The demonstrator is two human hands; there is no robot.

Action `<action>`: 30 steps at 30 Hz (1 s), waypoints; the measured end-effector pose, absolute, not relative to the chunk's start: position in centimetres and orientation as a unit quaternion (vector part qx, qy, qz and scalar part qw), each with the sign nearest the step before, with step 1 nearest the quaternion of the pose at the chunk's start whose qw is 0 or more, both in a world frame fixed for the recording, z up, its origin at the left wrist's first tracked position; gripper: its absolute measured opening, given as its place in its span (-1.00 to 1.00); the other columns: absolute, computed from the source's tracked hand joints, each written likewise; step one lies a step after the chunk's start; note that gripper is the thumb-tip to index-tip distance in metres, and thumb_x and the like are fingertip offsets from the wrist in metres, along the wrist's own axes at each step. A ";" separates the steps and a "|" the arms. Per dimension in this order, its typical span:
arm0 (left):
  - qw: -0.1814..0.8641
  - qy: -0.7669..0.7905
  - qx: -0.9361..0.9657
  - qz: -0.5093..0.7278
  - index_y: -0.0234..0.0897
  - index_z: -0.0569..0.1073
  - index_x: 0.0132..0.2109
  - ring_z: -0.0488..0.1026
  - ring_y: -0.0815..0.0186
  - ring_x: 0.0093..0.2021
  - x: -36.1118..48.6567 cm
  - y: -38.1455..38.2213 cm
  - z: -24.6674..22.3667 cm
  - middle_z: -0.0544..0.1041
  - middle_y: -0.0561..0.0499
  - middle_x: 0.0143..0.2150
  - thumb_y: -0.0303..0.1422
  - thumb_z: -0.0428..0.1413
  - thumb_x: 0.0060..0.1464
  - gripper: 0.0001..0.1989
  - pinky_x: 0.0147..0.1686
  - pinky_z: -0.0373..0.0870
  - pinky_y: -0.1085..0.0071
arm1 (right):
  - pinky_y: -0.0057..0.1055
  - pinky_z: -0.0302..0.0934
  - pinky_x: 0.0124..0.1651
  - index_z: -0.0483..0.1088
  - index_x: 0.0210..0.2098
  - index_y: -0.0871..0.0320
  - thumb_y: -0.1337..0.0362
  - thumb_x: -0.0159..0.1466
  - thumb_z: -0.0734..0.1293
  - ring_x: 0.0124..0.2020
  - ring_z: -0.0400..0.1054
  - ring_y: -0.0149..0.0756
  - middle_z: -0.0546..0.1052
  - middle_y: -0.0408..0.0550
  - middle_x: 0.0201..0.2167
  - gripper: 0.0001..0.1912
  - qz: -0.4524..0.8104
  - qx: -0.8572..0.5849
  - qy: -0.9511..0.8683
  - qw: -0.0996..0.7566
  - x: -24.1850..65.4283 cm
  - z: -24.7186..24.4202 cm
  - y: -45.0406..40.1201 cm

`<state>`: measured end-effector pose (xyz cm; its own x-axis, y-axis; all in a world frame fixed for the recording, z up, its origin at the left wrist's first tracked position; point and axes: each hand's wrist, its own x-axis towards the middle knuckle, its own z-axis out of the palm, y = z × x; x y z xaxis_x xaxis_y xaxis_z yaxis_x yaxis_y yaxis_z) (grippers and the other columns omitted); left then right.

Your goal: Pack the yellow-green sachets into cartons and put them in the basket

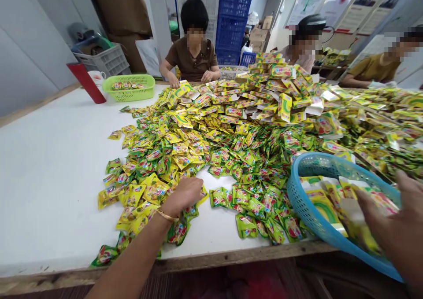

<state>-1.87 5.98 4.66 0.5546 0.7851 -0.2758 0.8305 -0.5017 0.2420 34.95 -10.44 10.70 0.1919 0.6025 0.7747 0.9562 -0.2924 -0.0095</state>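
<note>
My left hand (185, 196), with a bracelet at the wrist, is closed over the small sealed packets near the table's front. Its fingertips are hidden, so whatever they hold cannot be made out. Yellow packets (155, 191) lie beside it, and green packets (249, 197) are spread further right. At the right, my right hand (390, 222) is over a blue plastic basket (299, 202), slightly blurred, with thumb and fingers apart. Inside the basket are several yellow-and-green cardboard boxes (322, 206), just under that hand. The basket overhangs the table edge.
A high heap of small boxes (264, 98) stands across the table's middle and right. A green basket (114, 94), a red cylinder (87, 83) and a white mug (99, 77) stand at the far left. One person (194, 57) sits opposite; two others sit further right.
</note>
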 end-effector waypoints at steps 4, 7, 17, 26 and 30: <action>0.289 0.375 0.881 0.019 -0.27 0.40 -0.45 0.38 0.27 -0.26 -1.2 6.0 5.2 0.43 0.02 -0.31 -0.35 0.12 -0.07 -0.91 -0.28 0.25 0.45 | -0.09 0.22 -0.10 0.29 0.11 0.23 0.02 0.25 0.19 -0.05 0.34 0.00 0.44 0.23 -0.05 -0.46 -0.355 -0.712 -0.555 0.243 28.4 10.9 -8.6; 0.271 0.320 0.908 0.004 -0.28 0.44 -0.40 0.34 0.16 -0.07 1.1 5.6 4.8 0.43 -0.06 -0.17 -0.44 0.13 -0.12 -0.95 -0.11 0.24 0.37 | -0.11 0.25 -0.09 0.34 0.02 0.19 0.06 0.28 0.15 -0.08 0.35 -0.08 0.45 0.16 -0.06 -0.56 -0.286 -0.692 -0.614 0.251 25.3 10.0 -6.3; 0.281 0.367 0.886 0.040 -0.20 0.45 -0.29 0.37 0.19 -0.07 2.1 5.5 2.5 0.40 -0.04 -0.08 -0.46 0.05 -0.05 -0.85 -0.10 0.28 0.37 | -0.22 0.18 0.00 0.35 0.03 0.30 0.19 0.19 0.24 -0.02 0.33 -0.08 0.43 0.19 -0.03 -0.54 -0.052 -0.819 -0.541 0.184 31.9 14.8 6.4; 0.277 0.463 0.842 0.021 -0.18 0.47 -0.24 0.41 0.24 -0.09 2.1 6.2 3.0 0.43 -0.03 -0.10 -0.47 -0.02 0.00 -0.78 -0.10 0.27 0.39 | -0.18 0.14 0.00 0.04 0.24 0.32 0.05 0.15 0.27 0.05 0.27 0.02 0.36 0.31 0.03 -0.23 -0.021 -0.882 -0.421 0.210 34.4 15.3 17.7; 0.267 0.467 0.843 0.010 -0.19 0.47 -0.23 0.42 0.20 -0.10 2.0 6.4 3.0 0.49 -0.04 -0.20 -0.45 -0.02 0.00 -0.78 -0.10 0.28 0.34 | -0.21 0.15 -0.02 0.14 0.18 0.28 0.18 0.19 0.20 0.00 0.31 -0.04 0.43 0.24 -0.05 -0.40 -0.021 -0.885 -0.404 0.232 33.2 15.2 18.3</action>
<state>1.97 6.43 3.00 0.5640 0.7922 -0.2330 0.7820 -0.4218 0.4589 33.20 18.34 15.22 0.6727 0.7052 0.2242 0.7244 -0.5658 -0.3939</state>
